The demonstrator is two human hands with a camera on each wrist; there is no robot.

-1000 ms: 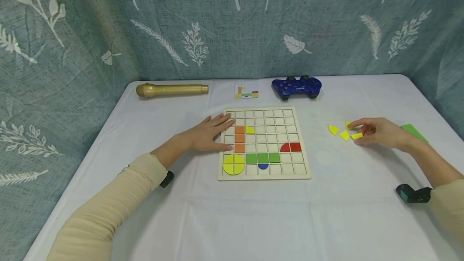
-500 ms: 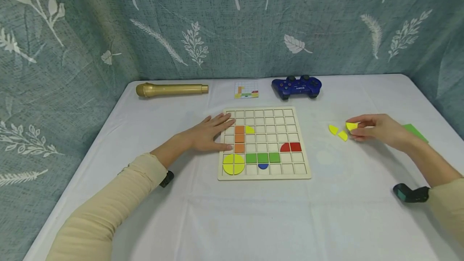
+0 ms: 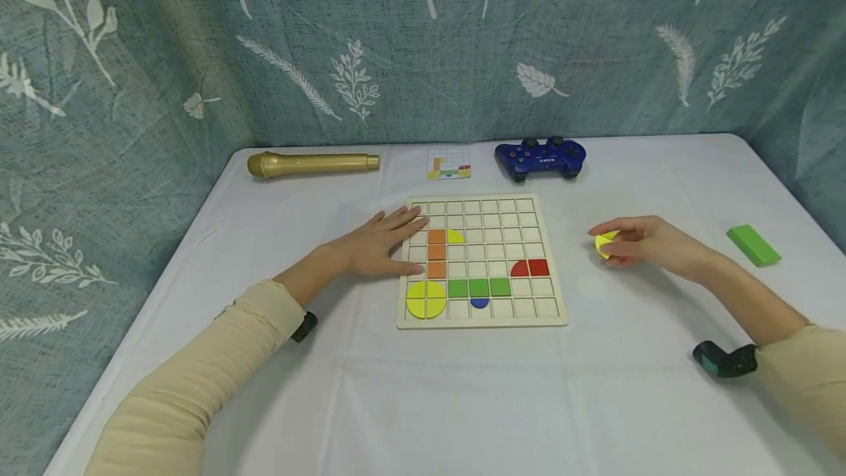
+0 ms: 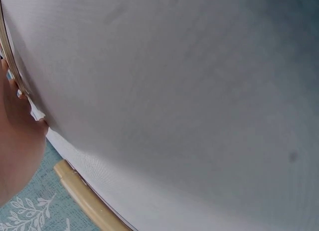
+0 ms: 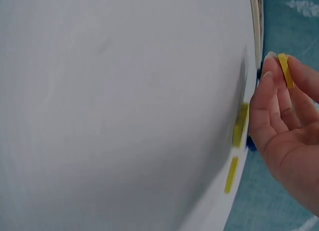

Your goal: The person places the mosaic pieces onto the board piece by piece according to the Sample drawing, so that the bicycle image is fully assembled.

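My left hand (image 3: 382, 244) rests with spread fingers on the left side of a pale gridded board (image 3: 551, 316). On the board lie yellow quarter-circle tiles (image 3: 426, 300), orange tiles (image 3: 437, 252), green square tiles (image 3: 479, 288), red tiles (image 3: 530, 268) and a blue half-round tile (image 3: 479, 303). To the right of the board, my right hand (image 3: 651, 244) pinches a yellow quarter-circle tile (image 5: 286, 70) between thumb and fingers. Loose yellow pieces (image 5: 231, 175) lie on the cloth below it; in the head view the hand partly covers them.
A green block (image 3: 754, 245) lies at the far right. Along the back edge are a gold microphone (image 3: 313, 164), a small pattern card (image 3: 449, 165) and a blue game controller (image 3: 541, 159). White cloth (image 3: 463, 402) covers the table; a patterned curtain (image 3: 456, 42) hangs behind.
My right hand picked up a yellow tile and moved left over the other yellow pieces, uncovering more of the green block. My left hand stays on the board.
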